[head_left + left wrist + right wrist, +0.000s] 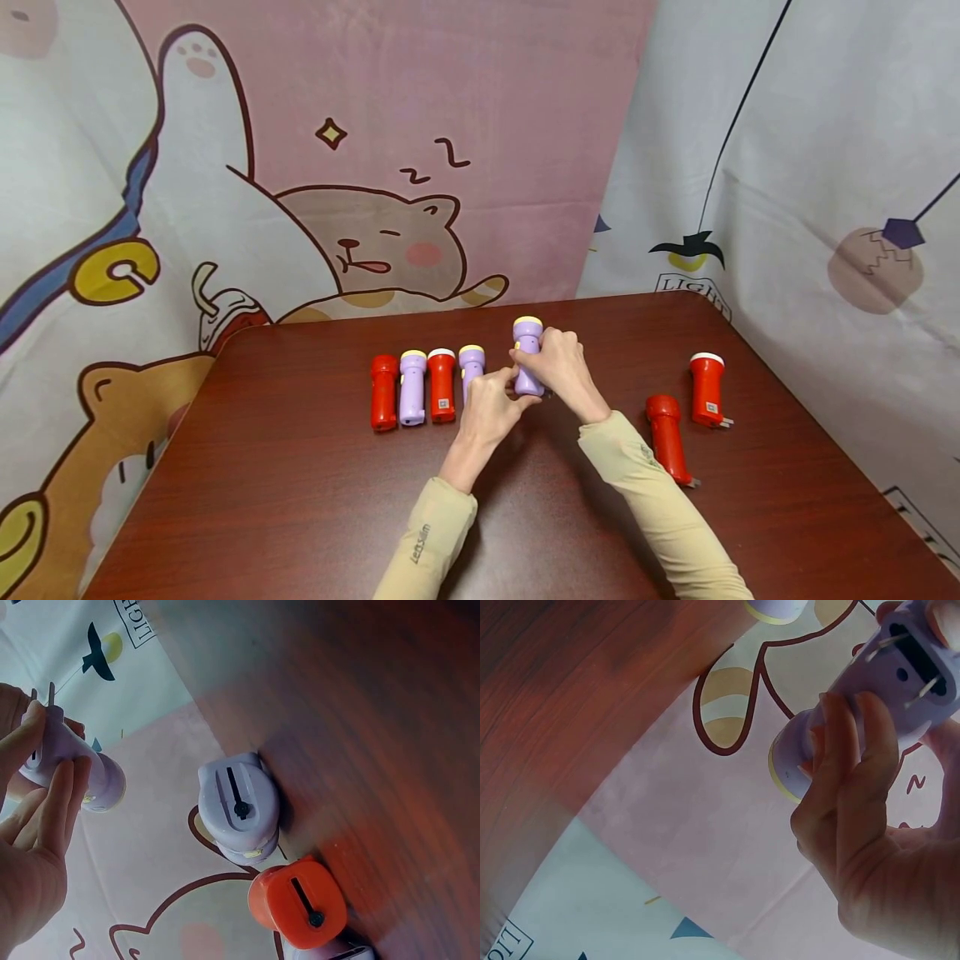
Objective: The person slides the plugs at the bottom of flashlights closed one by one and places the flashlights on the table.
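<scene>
A purple flashlight (527,343) with a yellow-rimmed head is held upright just above the brown table (300,500), behind its middle. My right hand (557,363) grips its body, fingers (855,757) curled round it. My left hand (501,398) pinches its lower end between thumb and fingers (61,796). Two metal plug prongs (881,643) stick out of the flashlight's base (919,671). In the left wrist view the same purple flashlight (75,754) shows at the left edge.
Left of my hands, two red flashlights (384,392) (442,385) and two purple ones (412,387) (471,364) lie in a row. Two more red flashlights (667,437) (707,389) lie to the right. Cartoon-printed cloth (420,125) hangs behind and beside the table.
</scene>
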A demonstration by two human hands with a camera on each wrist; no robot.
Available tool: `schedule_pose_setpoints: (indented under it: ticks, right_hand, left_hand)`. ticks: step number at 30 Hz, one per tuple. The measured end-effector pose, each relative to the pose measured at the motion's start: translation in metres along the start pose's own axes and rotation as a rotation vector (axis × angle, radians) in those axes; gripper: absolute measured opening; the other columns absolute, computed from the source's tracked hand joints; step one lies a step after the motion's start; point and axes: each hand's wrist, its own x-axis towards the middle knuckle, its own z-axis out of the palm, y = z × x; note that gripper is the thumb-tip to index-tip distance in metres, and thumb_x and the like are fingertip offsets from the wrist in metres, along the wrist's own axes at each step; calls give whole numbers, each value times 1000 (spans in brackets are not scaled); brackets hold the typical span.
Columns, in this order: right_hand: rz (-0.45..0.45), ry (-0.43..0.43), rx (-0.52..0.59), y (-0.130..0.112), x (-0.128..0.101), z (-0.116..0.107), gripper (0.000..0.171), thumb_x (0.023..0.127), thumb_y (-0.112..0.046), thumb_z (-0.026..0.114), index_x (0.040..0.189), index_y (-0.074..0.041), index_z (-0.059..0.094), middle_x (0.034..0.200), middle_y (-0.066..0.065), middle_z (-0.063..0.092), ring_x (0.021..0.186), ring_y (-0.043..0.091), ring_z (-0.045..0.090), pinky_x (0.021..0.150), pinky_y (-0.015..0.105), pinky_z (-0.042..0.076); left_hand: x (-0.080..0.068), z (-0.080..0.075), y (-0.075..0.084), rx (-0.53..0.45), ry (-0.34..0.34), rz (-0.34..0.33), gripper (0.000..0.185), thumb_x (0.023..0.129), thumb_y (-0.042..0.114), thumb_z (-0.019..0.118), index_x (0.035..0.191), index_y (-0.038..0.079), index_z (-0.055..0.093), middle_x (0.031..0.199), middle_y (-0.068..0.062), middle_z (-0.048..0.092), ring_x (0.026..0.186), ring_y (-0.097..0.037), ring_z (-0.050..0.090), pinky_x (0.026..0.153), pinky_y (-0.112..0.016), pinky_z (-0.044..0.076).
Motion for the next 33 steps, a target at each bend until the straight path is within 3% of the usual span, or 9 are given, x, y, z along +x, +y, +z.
schedule_pose_setpoints:
  ticks: [22,33]
  right_hand:
    - [6,-8,-8,-2,1,2,38,76,-37,73,70,-2,57,60,5,49,55,19,47,48,26,36]
    - [15,-19,-2,-2,1,2,39,76,-37,73,67,-3,56,58,4,48,54,19,47,47,26,36]
  left_hand:
    - [-1,-2,-2,-13,-17,8,30,67,21,86,87,4,70,74,-8,72,62,-20,67,57,-25,51]
    - [-1,-2,-2,31,-20,21,28,68,23,85,84,6,69,68,-5,70,55,-11,59,53,-21,46]
